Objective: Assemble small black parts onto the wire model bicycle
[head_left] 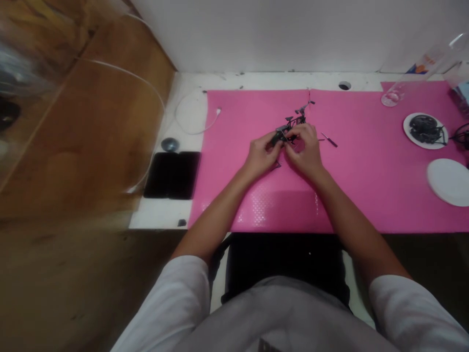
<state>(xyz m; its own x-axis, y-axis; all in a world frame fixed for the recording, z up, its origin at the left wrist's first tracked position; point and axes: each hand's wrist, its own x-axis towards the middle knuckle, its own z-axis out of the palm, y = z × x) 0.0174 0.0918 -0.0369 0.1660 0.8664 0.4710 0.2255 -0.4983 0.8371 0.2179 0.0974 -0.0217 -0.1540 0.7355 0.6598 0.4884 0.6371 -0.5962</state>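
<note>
A thin black model assembly (290,125), looking like a small bicycle frame, sits between my hands over the pink mat (351,181). My left hand (261,155) is closed on its lower left end. From the other side my right hand (305,149) pinches at the same assembly, its fingertips close to those of the left. The exact part under the fingertips is too small to make out. A small dark screwdriver (330,140) lies on the mat just right of my right hand.
At the right are a white plate (407,128) of black parts, a bare white plate (450,182) and a clear container (393,97). On the left lie a black flat case (172,175), a round dark object (170,144) and a white cable (205,130).
</note>
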